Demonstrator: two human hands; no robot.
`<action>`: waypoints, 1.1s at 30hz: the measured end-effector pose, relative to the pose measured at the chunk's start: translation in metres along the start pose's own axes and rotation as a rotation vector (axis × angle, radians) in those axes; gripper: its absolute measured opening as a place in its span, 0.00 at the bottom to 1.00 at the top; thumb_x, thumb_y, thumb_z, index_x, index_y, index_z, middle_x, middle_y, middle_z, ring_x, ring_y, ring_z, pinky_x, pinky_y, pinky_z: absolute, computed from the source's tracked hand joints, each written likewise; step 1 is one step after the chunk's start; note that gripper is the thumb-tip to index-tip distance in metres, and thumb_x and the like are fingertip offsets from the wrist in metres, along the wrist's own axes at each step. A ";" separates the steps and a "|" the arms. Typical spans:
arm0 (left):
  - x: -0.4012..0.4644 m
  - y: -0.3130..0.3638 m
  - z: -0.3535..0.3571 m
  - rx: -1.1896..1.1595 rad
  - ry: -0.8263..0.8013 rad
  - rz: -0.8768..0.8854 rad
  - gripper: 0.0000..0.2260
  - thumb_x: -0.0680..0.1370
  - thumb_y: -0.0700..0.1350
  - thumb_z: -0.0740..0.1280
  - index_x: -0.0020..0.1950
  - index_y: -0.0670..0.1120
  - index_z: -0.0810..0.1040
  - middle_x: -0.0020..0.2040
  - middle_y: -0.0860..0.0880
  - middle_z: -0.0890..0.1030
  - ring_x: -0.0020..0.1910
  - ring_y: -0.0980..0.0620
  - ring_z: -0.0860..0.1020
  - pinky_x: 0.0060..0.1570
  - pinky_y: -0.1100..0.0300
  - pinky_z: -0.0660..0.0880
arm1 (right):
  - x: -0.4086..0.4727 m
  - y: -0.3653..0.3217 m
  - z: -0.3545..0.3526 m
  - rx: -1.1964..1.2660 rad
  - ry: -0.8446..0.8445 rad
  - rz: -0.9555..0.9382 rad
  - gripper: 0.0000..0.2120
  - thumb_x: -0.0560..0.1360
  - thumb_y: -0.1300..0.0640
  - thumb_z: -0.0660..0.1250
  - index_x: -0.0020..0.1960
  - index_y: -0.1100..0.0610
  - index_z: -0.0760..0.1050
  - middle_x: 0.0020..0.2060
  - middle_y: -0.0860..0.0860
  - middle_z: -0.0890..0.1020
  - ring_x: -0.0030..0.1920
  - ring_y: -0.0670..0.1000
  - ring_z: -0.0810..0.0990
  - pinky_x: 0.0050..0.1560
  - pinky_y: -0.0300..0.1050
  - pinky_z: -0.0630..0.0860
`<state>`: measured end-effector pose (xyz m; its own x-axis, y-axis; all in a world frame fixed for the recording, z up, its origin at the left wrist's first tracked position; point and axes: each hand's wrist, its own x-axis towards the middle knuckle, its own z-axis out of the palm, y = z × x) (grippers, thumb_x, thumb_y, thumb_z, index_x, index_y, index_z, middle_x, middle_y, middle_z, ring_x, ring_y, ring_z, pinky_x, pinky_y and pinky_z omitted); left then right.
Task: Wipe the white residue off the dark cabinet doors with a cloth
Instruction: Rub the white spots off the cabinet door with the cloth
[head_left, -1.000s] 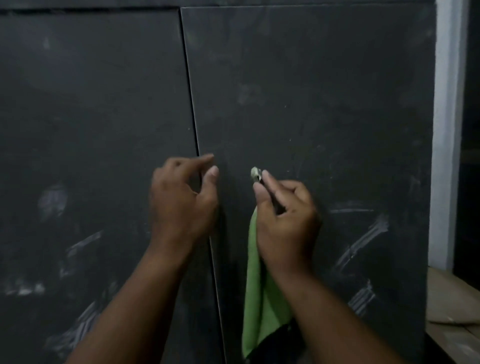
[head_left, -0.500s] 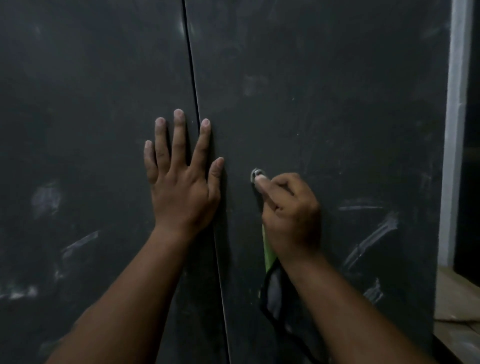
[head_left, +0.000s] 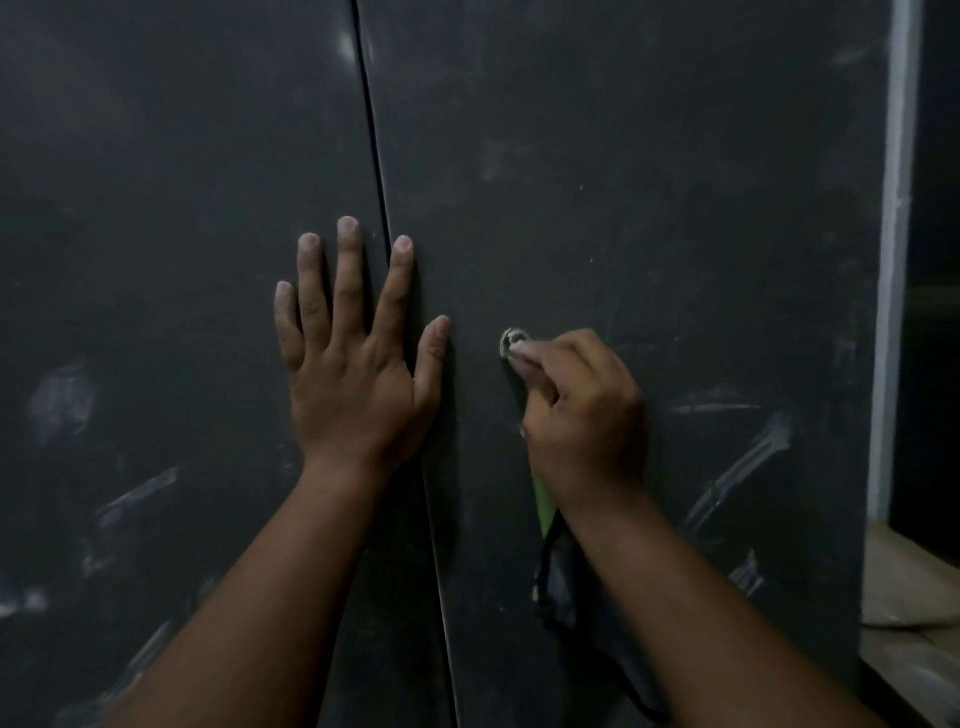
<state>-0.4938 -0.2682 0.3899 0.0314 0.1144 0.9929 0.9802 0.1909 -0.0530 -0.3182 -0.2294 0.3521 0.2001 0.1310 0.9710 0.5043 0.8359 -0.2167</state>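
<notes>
Two dark cabinet doors fill the view, the left door (head_left: 156, 260) and the right door (head_left: 675, 208), split by a thin vertical seam. White smears streak both, low on the left (head_left: 135, 499) and low on the right (head_left: 737, 467). My left hand (head_left: 358, 374) presses flat across the seam, fingers spread. My right hand (head_left: 582, 410) pinches a small round metal lock or knob (head_left: 511, 340) on the right door. A green cloth (head_left: 545, 506) hangs from under that hand, mostly hidden by the wrist.
A pale door frame or wall edge (head_left: 888, 312) runs down the right side. Beyond it is a dark opening and a light wooden ledge (head_left: 909, 597) at lower right. A dark strap or fabric (head_left: 571, 597) dangles below the cloth.
My left hand went from curled fingers near the seam to flat on the doors. My right hand turned at the metal knob, and the cloth swung mostly out of sight.
</notes>
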 end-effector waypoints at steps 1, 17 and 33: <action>0.000 0.000 0.000 -0.005 -0.002 -0.004 0.30 0.85 0.63 0.53 0.85 0.56 0.53 0.86 0.47 0.50 0.85 0.42 0.47 0.82 0.42 0.44 | 0.007 -0.003 0.002 0.034 0.033 0.064 0.05 0.77 0.60 0.74 0.52 0.56 0.83 0.46 0.51 0.83 0.45 0.56 0.82 0.45 0.51 0.80; -0.001 0.001 0.000 -0.013 0.005 0.004 0.29 0.85 0.62 0.52 0.86 0.56 0.52 0.86 0.46 0.49 0.85 0.42 0.46 0.82 0.41 0.44 | 0.007 -0.019 0.014 0.137 0.053 0.134 0.07 0.78 0.59 0.74 0.55 0.56 0.87 0.38 0.52 0.77 0.35 0.53 0.78 0.36 0.51 0.77; -0.002 0.003 0.001 0.000 0.037 -0.029 0.28 0.85 0.61 0.53 0.85 0.57 0.56 0.86 0.48 0.51 0.85 0.44 0.47 0.82 0.43 0.45 | 0.008 -0.017 0.013 0.101 -0.016 0.077 0.05 0.79 0.56 0.73 0.53 0.51 0.87 0.37 0.50 0.76 0.35 0.53 0.76 0.32 0.51 0.76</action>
<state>-0.4911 -0.2669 0.3877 0.0106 0.0723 0.9973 0.9809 0.1932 -0.0244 -0.3363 -0.2356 0.3649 0.2207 0.2045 0.9537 0.4010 0.8723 -0.2798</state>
